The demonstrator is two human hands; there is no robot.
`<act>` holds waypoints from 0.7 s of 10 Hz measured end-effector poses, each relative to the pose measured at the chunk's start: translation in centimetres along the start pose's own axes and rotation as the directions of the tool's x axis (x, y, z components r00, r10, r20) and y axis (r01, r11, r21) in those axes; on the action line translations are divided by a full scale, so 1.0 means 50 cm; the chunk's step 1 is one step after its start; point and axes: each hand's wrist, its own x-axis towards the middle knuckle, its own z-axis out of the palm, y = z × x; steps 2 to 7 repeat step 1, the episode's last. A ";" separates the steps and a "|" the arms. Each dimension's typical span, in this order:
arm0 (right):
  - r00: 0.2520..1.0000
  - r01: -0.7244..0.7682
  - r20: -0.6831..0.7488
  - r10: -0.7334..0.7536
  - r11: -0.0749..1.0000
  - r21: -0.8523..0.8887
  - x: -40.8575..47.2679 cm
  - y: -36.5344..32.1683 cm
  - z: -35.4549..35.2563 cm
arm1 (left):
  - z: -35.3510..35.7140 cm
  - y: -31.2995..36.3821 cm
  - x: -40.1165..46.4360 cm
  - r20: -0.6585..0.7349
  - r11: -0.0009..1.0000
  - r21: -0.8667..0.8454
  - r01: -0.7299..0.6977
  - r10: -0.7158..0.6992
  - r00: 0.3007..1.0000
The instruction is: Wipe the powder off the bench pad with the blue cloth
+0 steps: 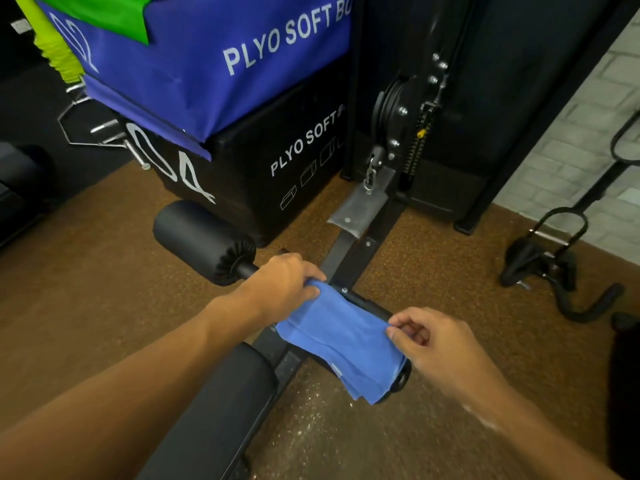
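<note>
Just below the centre of the frame, a soft blue woven cloth (pixel 341 344) lies draped over the right-hand black foam roller of the bench, folded into a few layers whose edges hang down at its lower right corner. The left hand (pixel 284 284) is closed on the cloth's upper left corner, thumb and fingers pinching the fabric against the roller's bar. The right hand (pixel 429 344) pinches the cloth's right edge between thumb and forefinger, the other fingers curled loosely.

The cloth looks light and limp: it sags over the roller and creases where it is held, so it will take whatever shape the hands give it and will not slide about as a stiff thing would. Pinched corners suit lifting and spreading it; for wiping, a flat palm over a folded pad of the fabric would likely press better than fingertips.

The long black padded vinyl bench pad (pixel 221 407) runs from the lower left of the frame up toward the cloth; its smooth surface should let the cloth glide. No powder is plainly visible on the part that shows, though pale specks lie on the brown speckled rubber floor (pixel 346 434) beside it.
</note>
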 end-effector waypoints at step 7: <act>0.998 0.052 -0.020 -0.052 0.999 -0.009 0.008 -0.016 -0.005 | -0.004 0.002 -0.014 0.015 1.000 0.026 0.003 -0.003 1.000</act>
